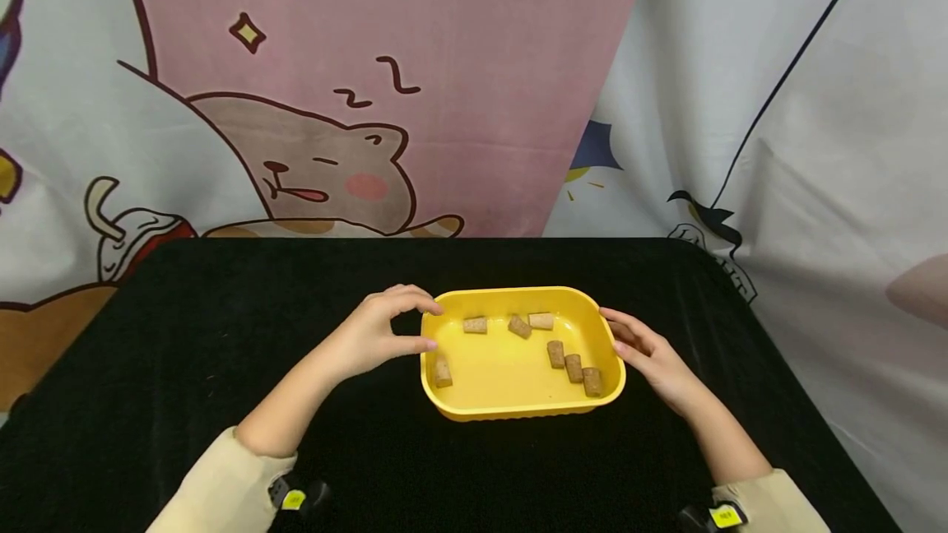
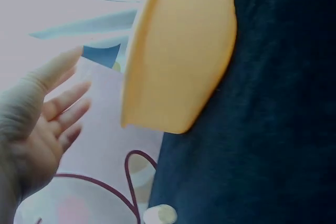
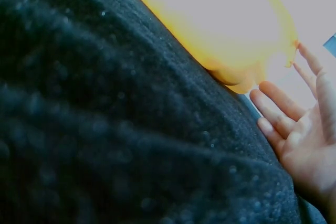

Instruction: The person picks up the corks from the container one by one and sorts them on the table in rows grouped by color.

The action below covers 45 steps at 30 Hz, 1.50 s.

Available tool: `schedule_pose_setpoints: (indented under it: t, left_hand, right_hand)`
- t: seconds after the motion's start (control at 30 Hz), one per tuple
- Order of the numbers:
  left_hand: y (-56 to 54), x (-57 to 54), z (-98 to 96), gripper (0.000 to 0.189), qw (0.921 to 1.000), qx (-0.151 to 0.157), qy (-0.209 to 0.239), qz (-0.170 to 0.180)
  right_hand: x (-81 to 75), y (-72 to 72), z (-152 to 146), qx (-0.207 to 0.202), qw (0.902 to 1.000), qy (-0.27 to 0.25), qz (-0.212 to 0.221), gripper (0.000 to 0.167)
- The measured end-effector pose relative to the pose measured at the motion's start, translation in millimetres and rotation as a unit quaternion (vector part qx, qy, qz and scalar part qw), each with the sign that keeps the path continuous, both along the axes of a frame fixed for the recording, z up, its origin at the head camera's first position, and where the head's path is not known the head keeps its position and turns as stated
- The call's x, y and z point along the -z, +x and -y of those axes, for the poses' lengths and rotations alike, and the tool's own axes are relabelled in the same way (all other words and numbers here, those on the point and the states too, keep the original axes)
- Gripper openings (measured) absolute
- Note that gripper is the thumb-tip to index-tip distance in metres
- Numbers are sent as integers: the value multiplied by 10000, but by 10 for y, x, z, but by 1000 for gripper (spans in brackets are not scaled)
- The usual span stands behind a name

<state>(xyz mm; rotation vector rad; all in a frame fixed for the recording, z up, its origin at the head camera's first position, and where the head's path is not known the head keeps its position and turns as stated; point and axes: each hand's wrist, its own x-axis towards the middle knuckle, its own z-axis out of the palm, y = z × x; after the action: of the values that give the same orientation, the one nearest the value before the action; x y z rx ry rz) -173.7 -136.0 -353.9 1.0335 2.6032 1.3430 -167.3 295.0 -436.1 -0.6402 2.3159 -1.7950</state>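
Observation:
A yellow plastic basin with a rounded rim lies between the two hands. Inside it are several brown corks, among them a pale cork by the left wall and a darker cork at the lower right. My left hand is at the basin's left end, thumb and fingers spread apart; in the left wrist view this hand has nothing in its grasp. At the opposite end is my right hand, fingertips right at the rim. From the right wrist, that hand shows its lower fingers loosely extended beside the wall.
Black cloth covers the table under the basin. Behind the far edge hangs a printed curtain with a sleeping cartoon bear, and its pale folds continue on the right. Wrist cameras are strapped over both sleeves.

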Motion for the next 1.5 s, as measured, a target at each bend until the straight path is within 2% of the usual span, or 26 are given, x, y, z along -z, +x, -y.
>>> schedule_pose_setpoints:
  t: [0.13,0.3,0.4,0.5,0.7,0.77,0.87,0.97,1.1,1.27,1.37,1.5]
  left_hand:
    - [-98,-93,-79,34,9954,770,-482,306]
    - [-237,-147,-166,30,9800,1522,-1011,789]
    - [-300,-171,-223,30,9678,1866,-1321,1054]
    - [-350,-208,-300,31,9546,2082,-1659,1336]
    - [-446,-239,-464,28,9223,2385,-2472,1771]
    - [-466,-245,-518,27,9116,2434,-2736,1866]
    - [-485,-256,-585,28,8987,2348,-3073,2069]
    - [-487,-274,-626,29,8879,2136,-3346,2328]
    - [-493,-276,-668,29,8746,2013,-3698,2404]
    - [-495,-235,-711,28,8643,1997,-3898,2471]
    - [-492,-196,-725,26,8605,1925,-3911,2637]
    - [-478,-169,-734,24,8581,1761,-4004,2691]
  right_hand:
    - [6,1,4,-8,10000,-8,-29,47]
    - [10,3,10,22,10000,40,18,47]
    - [11,1,6,22,10000,35,3,47]
    - [9,1,-2,24,10000,-9,-43,47]
    - [20,5,-10,-3,10000,17,-76,47]
    - [23,6,-10,-1,10000,38,-69,47]
    - [20,3,-9,8,9999,73,-76,47]
    - [7,0,-1,15,9999,78,-66,47]
    - [-6,-1,3,-6,9999,98,-43,48]
    - [-17,1,1,15,10000,91,-25,48]
    - [-21,4,3,30,10000,68,22,48]
    - [-22,4,6,34,10000,77,31,48]
